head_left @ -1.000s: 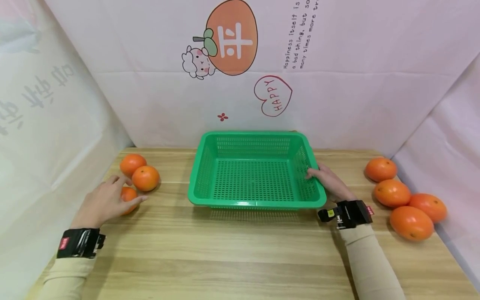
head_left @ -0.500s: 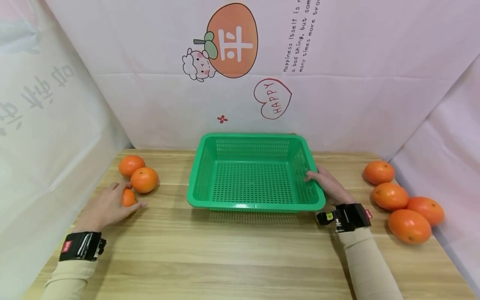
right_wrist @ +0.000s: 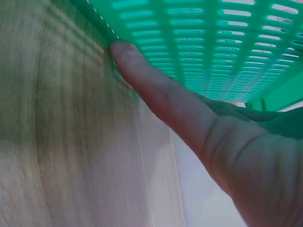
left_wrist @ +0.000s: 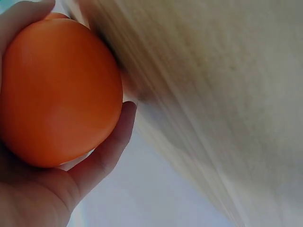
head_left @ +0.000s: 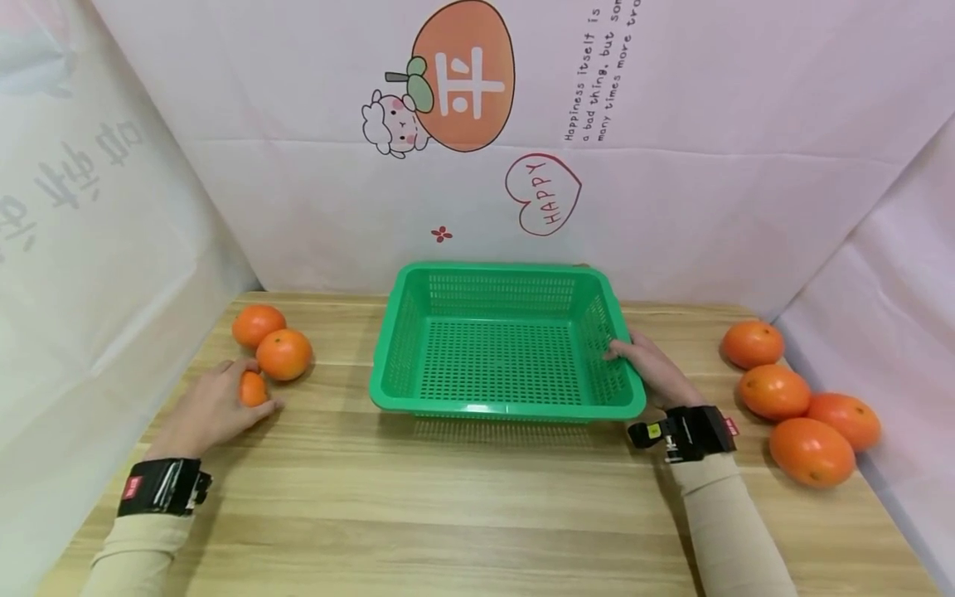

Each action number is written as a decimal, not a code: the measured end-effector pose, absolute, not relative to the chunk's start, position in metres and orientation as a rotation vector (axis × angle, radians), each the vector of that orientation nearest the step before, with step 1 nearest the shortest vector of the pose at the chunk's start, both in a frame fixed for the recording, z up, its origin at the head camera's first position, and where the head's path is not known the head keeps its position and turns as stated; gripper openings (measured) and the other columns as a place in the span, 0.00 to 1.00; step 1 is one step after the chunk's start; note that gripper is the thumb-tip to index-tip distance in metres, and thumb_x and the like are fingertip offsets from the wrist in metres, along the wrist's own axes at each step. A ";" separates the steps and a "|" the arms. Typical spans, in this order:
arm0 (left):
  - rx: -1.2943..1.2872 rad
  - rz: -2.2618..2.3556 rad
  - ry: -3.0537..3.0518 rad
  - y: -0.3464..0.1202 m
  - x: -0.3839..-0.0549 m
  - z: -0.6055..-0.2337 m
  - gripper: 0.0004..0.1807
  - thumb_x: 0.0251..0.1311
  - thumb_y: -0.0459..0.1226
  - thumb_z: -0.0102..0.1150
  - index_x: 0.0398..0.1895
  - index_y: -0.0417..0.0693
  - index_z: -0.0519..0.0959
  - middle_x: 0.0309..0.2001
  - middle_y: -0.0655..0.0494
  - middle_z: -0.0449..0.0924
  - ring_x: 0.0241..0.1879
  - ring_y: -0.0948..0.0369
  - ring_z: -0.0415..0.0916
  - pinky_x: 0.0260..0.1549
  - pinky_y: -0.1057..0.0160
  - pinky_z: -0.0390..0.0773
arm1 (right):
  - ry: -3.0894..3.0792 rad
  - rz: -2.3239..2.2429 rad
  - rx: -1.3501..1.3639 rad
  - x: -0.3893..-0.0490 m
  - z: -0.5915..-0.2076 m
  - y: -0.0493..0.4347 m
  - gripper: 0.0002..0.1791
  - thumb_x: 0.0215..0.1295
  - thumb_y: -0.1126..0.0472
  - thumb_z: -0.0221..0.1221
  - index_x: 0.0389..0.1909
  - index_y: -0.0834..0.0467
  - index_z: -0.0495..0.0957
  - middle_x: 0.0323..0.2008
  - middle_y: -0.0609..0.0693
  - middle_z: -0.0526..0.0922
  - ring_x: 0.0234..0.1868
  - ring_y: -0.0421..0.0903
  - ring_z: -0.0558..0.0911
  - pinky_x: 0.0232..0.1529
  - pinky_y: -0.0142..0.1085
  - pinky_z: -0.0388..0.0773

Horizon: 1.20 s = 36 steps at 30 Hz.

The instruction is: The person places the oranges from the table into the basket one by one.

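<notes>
Lengthwise, the basket (head_left: pixel 507 409) lies left to right; right fingers (head_left: pixel 622 349) grip its short side, left fingers (left_wrist: pixel 106 152) clasp a fruit (left_wrist: pixel 61 94).

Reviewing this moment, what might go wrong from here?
The held fruit, smooth and rounded, might slip from the left hand. Lifting it could nudge the neighbouring fruit just beyond it, possibly making that roll. The right hand holds only one end of the green basket, so an uneven pull might tilt or swivel it.
</notes>
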<state>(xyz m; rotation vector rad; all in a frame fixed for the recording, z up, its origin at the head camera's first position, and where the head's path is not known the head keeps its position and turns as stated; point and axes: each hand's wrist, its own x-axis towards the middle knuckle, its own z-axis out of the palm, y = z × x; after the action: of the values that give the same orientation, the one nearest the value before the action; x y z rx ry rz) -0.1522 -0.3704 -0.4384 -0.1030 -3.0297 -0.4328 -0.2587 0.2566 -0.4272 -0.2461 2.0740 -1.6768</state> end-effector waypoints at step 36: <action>-0.338 -0.329 -2.766 -0.347 -0.154 -0.392 0.26 0.49 0.41 0.74 0.46 0.31 0.78 0.34 0.39 0.80 0.27 0.50 0.75 0.24 0.54 0.74 | 2.072 -1.684 -0.214 -0.257 -0.429 0.255 0.42 0.73 0.62 0.45 0.84 0.66 0.41 0.71 0.79 0.64 0.57 0.53 0.85 0.51 0.41 0.87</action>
<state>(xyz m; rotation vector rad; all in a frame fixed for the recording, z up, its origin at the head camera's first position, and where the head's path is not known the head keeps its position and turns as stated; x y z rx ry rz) -0.1537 -0.3474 -0.3918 -0.3384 -2.7658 -0.3286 -0.2569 0.2555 -0.4292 -0.2135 2.0717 -1.6836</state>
